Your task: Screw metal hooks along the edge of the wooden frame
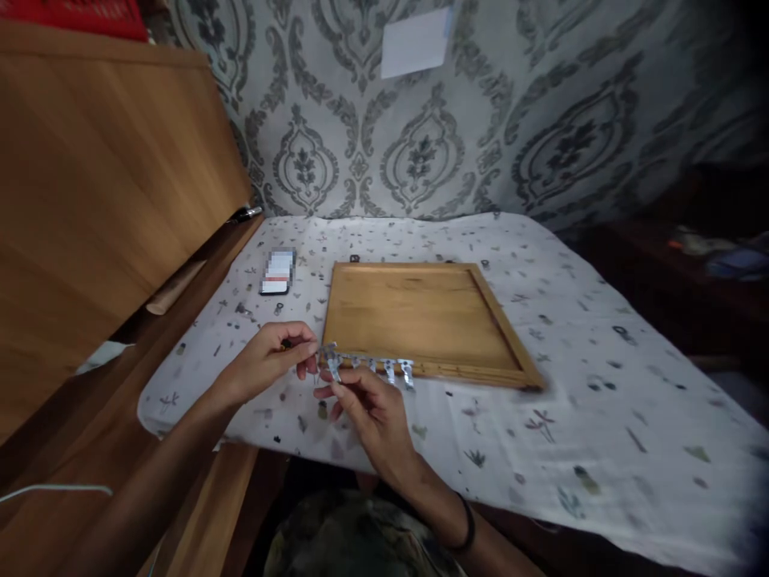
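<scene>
Left hand: the left hand (273,361) is pinched shut on a small dark tool (287,344), held at the near left corner of the wooden frame; what kind of tool cannot be told.
Right hand: the right hand (366,409) has its fingers curled loosely, thumb and forefinger closed on the left end of the row of metal clips (369,369).
Metal clips: small shiny tabs sit side by side along the near edge of the wooden frame (420,320), touching it.
Wooden frame: it lies flat on the counter (601,417), back side up, a plain panel inside a raised rim.
Handling: the clips look thin, stiff and light, probably sharp-edged and slippery, so a fingertip pinch by the flat sides suits them best. The frame looks rigid and fairly light; its rim is the natural place to steady it.
Cloth: a white patterned cloth (541,264) covers the counter.
Phone: a phone (277,272) lies well behind the left hand.
Wall: patterned wallpaper carries a paper note (417,42).
</scene>
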`<state>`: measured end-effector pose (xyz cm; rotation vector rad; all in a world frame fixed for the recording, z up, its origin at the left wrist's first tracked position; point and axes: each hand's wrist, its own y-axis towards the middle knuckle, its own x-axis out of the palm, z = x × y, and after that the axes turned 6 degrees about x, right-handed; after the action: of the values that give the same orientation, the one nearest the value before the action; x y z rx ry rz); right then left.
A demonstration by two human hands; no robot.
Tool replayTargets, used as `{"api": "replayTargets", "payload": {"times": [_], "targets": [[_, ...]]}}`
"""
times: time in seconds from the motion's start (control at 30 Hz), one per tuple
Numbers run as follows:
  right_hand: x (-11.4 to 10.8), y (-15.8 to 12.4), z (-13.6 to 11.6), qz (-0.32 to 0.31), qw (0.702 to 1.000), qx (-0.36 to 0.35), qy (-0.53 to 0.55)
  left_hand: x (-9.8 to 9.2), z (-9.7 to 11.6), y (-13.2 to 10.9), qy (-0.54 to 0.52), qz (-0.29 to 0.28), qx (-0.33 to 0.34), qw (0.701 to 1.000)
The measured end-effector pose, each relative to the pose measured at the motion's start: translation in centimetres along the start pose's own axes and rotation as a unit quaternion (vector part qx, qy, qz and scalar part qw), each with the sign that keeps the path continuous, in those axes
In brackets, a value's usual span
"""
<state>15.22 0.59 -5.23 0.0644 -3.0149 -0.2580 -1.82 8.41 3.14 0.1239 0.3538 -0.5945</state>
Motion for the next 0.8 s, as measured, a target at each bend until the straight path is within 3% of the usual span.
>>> {"api": "replayTargets", "payload": {"times": [0.23,0.4,0.6,0.8], "targets": [[-3.2,-2.7,-0.3,0.055,0.987,-0.048,-0.145,3.2,0.5,1.4,0.031,-0.073,0.002,0.997],[-6.2,-4.7,-0.4,0.105,0.983,-0.007,-0.149,4.7,0.4,1.9,0.088,-0.084,0.011,0.993],[-10.1,-5.2,-0.4,0.203,0.961,0.091,-0.165,4.3,-0.9,2.2,0.168,-0.04,0.017,0.985],[-11.0,-3.9,0.2,0.198,0.953,0.141,-0.183,3.6,-1.8,2.5,0.243,-0.024,0.029,0.969]]}}
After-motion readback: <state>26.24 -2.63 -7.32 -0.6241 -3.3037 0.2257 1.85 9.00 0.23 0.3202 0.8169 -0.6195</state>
